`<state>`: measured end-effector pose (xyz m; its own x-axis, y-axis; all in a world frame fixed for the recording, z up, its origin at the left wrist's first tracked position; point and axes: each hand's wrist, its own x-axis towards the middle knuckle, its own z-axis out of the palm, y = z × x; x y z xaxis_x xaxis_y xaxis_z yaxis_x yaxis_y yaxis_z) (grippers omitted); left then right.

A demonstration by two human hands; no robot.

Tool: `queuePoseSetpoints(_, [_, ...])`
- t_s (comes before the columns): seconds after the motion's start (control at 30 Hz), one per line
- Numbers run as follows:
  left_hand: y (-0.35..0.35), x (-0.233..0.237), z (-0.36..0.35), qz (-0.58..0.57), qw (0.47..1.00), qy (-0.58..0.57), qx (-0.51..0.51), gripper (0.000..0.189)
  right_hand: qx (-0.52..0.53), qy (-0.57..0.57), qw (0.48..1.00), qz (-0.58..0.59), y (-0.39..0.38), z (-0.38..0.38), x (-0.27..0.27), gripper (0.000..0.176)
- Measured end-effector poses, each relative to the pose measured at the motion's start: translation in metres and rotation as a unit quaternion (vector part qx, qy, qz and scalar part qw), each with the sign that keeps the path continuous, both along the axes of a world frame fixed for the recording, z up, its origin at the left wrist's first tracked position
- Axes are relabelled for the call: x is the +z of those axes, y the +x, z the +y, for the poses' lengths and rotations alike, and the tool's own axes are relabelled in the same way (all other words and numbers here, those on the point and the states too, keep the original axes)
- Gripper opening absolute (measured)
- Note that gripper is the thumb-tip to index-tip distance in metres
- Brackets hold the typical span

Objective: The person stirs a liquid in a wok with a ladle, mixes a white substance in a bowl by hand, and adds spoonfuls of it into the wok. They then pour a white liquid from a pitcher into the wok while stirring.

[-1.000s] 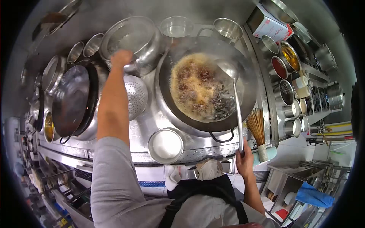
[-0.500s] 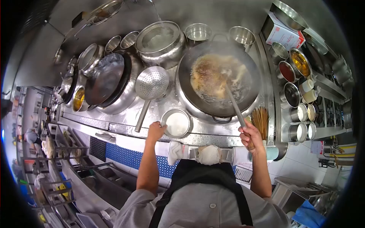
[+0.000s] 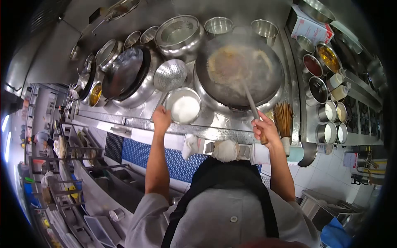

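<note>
My left hand (image 3: 161, 119) is closed around the handle of a perforated skimmer (image 3: 170, 75), whose round bowl rests on the steel stove top. Just right of that hand stands a metal bowl (image 3: 185, 106) with white contents. My right hand (image 3: 266, 129) grips the wooden end of a long metal-shafted cooking tool (image 3: 250, 98). The tool slants down into a large dark wok (image 3: 264, 93), where its head is hidden by steam and bubbling brownish food (image 3: 227, 68). A bamboo brush (image 3: 284, 120) stands beside my right hand.
A lidded steel pot (image 3: 178, 37) and dark woks (image 3: 124, 72) stand at back left. Containers of sauces, including a red one (image 3: 312, 65) and a yellow one (image 3: 328, 57), line the right side. Folded cloths (image 3: 260, 153) hang along the stove's front edge.
My left hand has left the white-filled bowl and taken hold of the skimmer's handle. The bowl sits farther from me, nearer the skimmer. My right hand keeps its grip; steam over the wok is thicker.
</note>
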<state>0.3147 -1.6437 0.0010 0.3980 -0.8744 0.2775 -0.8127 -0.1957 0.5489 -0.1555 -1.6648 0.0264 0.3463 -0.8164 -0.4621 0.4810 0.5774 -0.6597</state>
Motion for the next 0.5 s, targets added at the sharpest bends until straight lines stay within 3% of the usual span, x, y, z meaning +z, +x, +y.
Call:
queuePoseSetpoints(0.03, [0.005,0.004,-0.007,0.0,0.999,-0.03,-0.018,0.02,0.012,0.021,0.999,-0.045,-0.009,0.002,0.003,0.067])
queuePoseSetpoints(0.07, [-0.02,0.054,-0.009,0.124,0.991,0.042,0.019,0.023,0.02,0.04,0.995,-0.091,-0.021,0.005,0.005,0.066])
queuePoseSetpoints(0.1, [-0.018,0.063,-0.017,0.116,0.992,0.048,0.023,0.023,0.023,0.032,0.996,-0.081,-0.033,0.009,0.01,0.067])
queuePoseSetpoints(0.23, [-0.023,0.104,-0.043,0.087,0.995,0.041,0.026,0.022,0.05,-0.058,0.982,0.175,-0.049,0.026,0.049,0.065])
queuePoseSetpoints(0.33, [-0.044,0.133,-0.063,0.108,0.994,0.013,0.018,0.022,0.058,-0.209,0.861,0.461,-0.03,0.024,0.026,0.069])
queuePoseSetpoints(0.37, [-0.045,0.137,-0.071,0.093,0.995,0.03,0.02,0.02,0.051,-0.229,0.841,0.488,-0.022,0.02,0.02,0.069])
queuePoseSetpoints(0.5, [-0.077,0.159,-0.1,0.164,0.986,0.0,0.02,0.022,0.01,-0.147,0.954,0.259,-0.009,0.001,-0.023,0.066])
